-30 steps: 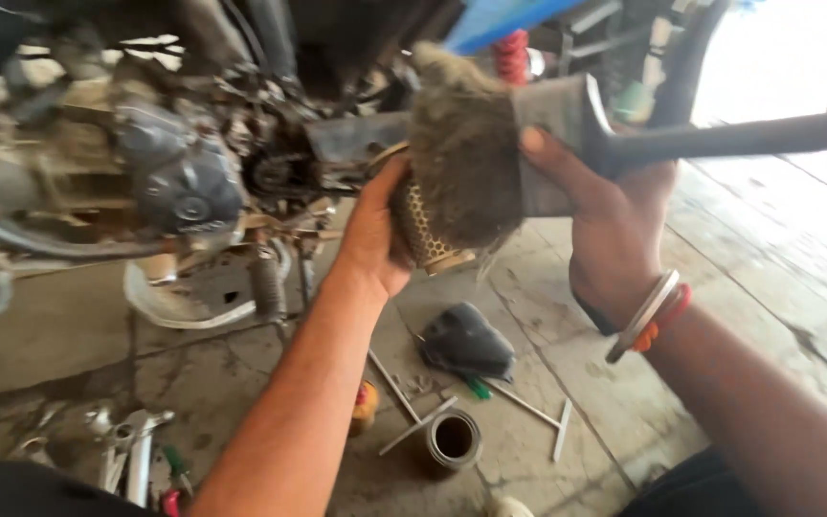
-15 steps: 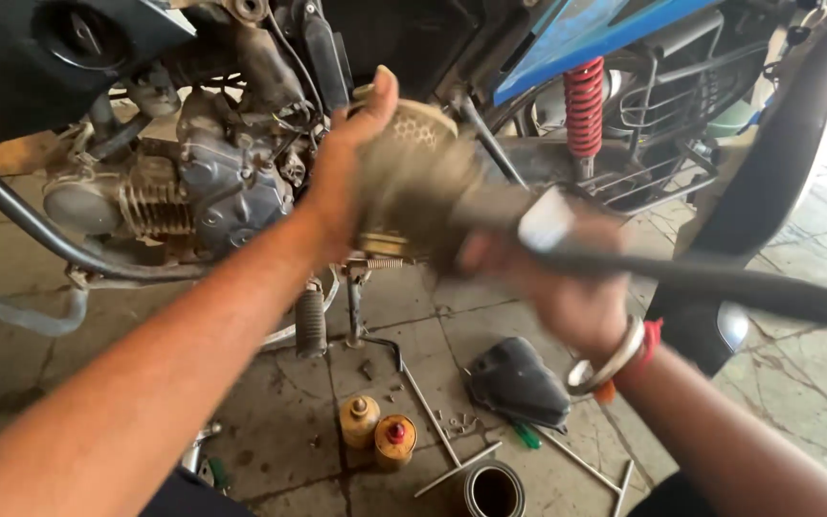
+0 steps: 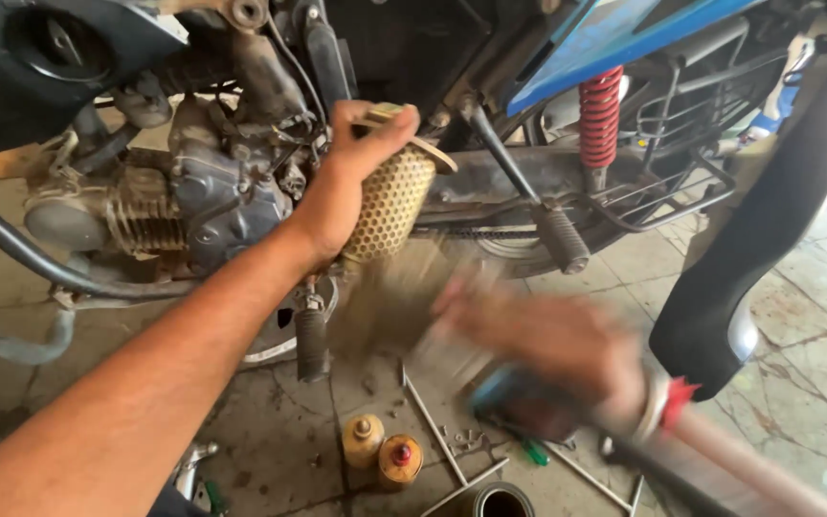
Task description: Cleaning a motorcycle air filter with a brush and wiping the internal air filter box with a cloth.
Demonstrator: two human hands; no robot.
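Fig.: head view, looking down at a motorcycle on a tiled workshop floor (image 3: 815, 316).

L hand (image 3: 342, 182): I see it wrapped round the upper part of a yellow perforated mesh cylinder (image 3: 390, 206), thumb over the top end, fingers curled behind. Cylinder is held near upright, slightly tilted, in front of the bike's frame, just right of the engine (image 3: 198, 206) and above the footpeg (image 3: 311, 340).

R hand (image 3: 552, 340): heavily motion-blurred, below and right of the cylinder, apart from it. I cannot tell whether it is spread or closed, nor what it grips; a blurred blue-and-dark shape sits under it. Wrist carries a metal bangle w/ red thread (image 3: 667, 402).

A smear of brownish blur, too indistinct to name, hangs between cylinder and R hand.

Surroundings: red coil shock absorber (image 3: 600, 115) top centre-right, blue body panel (image 3: 624, 38) above it, black seat-like part (image 3: 768, 211) leaning at right edge of the view. On the floor toward the bottom edge: two small yellow bottles (image 3: 380, 455), long metal rods (image 3: 433, 426), a round tin (image 3: 495, 500), a green-handled tool (image 3: 533, 450).
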